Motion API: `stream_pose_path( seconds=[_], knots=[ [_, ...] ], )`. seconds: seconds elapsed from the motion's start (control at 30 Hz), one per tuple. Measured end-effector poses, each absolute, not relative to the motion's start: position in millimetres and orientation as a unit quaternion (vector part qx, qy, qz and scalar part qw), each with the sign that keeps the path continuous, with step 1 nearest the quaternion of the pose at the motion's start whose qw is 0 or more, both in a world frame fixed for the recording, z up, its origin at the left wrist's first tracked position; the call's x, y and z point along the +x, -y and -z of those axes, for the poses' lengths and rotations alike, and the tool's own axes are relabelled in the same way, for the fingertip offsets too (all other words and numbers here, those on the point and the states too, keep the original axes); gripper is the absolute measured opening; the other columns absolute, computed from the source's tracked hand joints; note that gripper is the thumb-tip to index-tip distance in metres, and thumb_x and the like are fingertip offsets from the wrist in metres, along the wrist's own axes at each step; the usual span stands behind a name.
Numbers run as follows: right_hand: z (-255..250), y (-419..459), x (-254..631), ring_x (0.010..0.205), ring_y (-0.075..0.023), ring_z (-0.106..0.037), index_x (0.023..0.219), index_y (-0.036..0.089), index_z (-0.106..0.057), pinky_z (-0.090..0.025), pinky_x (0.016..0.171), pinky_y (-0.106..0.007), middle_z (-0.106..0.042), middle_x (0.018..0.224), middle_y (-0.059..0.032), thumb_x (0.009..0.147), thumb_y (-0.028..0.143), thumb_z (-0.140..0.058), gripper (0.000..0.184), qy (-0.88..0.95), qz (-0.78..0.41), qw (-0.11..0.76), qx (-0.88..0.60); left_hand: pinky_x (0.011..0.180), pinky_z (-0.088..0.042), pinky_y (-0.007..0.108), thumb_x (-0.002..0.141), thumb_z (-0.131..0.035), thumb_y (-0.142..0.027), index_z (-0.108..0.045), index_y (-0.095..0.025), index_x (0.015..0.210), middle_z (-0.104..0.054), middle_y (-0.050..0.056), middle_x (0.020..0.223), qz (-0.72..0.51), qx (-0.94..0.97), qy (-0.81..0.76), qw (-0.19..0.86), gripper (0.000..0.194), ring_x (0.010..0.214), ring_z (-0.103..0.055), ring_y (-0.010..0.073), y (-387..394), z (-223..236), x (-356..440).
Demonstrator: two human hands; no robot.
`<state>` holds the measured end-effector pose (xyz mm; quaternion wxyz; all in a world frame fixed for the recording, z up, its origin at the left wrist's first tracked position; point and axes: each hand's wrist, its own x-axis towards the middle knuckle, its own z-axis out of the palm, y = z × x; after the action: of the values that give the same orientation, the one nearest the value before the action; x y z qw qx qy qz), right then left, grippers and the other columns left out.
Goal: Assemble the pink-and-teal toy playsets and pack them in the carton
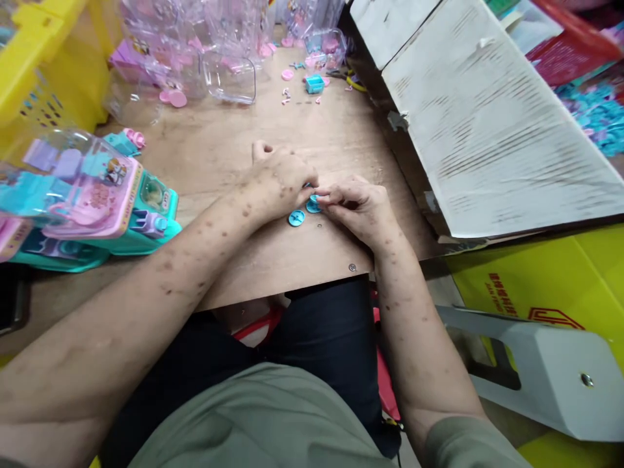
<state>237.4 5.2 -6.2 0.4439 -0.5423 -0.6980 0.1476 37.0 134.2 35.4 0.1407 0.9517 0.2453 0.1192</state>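
At the centre of the frame, the left hand [280, 179] and right hand [358, 208] met, fingertips pinched together on a small blue disc [313, 205]; another blue disc [296, 218] lay just beside it on the wooden table [219, 156].

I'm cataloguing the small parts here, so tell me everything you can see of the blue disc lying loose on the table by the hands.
The blue disc is a small round piece that looks like plastic, turquoise, with a small raised centre. It lies flat on the wooden table, just below the left hand, beside a second blue piece pinched between both hands' fingers. Nothing seems to grip it; finer detail is too small to tell.
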Motion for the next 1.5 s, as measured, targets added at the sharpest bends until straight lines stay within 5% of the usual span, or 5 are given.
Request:
stream_pose_path(
  seconds=[0.13,0.43,0.7,1.17,1.5],
  knots=[
    [5.1,-3.0,237.7,0.107,-0.0271,-0.079,0.101,0.032,-0.089,-0.063,0.092,-0.043,-0.089,0.117,-0.0029,0.102,0.034,-0.086,0.004,0.702,-0.148,0.445,-0.536,0.117,-0.043,0.056,0.098,-0.079,-0.036,-0.086,-0.023,0.09,-0.083,0.007,0.098,-0.097,0.947,-0.259,0.161,0.016,0.124,-0.072,0.0345,-155.0,-43.4,43.9],
    [0.4,-1.9,235.3,0.101,-0.026,-0.078,0.101,0.028,-0.087,-0.062,0.089,-0.042,-0.089,0.119,-0.0032,0.104,0.03,-0.082,0.006,0.709,-0.146,0.424,-0.544,0.108,-0.059,0.043,0.101,-0.078,-0.038,-0.087,-0.028,0.117,-0.084,0.004,0.115,-0.257,0.901,-0.297,0.186,0.021,0.113,-0.076,0.0282,-104.1,-74.6,-30.1],
    [-1.7,-3.7,232.8,0.107,-0.0276,-0.077,0.096,0.026,-0.082,-0.06,0.101,-0.045,-0.088,0.117,-0.0035,0.102,0.026,-0.081,0.006,0.743,-0.113,0.373,-0.545,0.116,-0.044,0.059,0.11,-0.068,-0.038,-0.085,-0.032,0.125,-0.084,0.006,0.122,-0.223,0.908,-0.335,0.119,0.024,0.127,-0.068,0.0358,-60.7,-39.0,-22.5],
    [6.4,-1.5,232.4,0.081,-0.0182,-0.069,0.119,0.027,-0.069,-0.058,0.072,-0.034,-0.082,0.128,-0.0059,0.108,0.05,-0.073,0.027,0.652,-0.186,0.49,-0.547,0.109,-0.042,0.056,0.107,-0.071,-0.036,-0.087,-0.028,0.113,-0.083,0.009,0.116,-0.198,0.911,-0.339,0.124,0.019,0.123,-0.066,0.0385,-60.3,-32.0,-18.7],
    [2.3,-1.7,234.6,0.122,-0.0324,-0.072,0.132,0.031,-0.08,-0.051,0.119,-0.057,-0.083,0.128,-0.0053,0.103,0.034,-0.073,0.03,0.706,-0.085,0.399,-0.579,0.102,-0.053,0.053,0.109,-0.07,-0.033,-0.088,-0.029,0.12,-0.084,0.009,0.11,-0.205,0.914,-0.32,0.145,0.021,0.116,-0.07,0.0351,-58.3,-26.4,-18.8]
  ],
)
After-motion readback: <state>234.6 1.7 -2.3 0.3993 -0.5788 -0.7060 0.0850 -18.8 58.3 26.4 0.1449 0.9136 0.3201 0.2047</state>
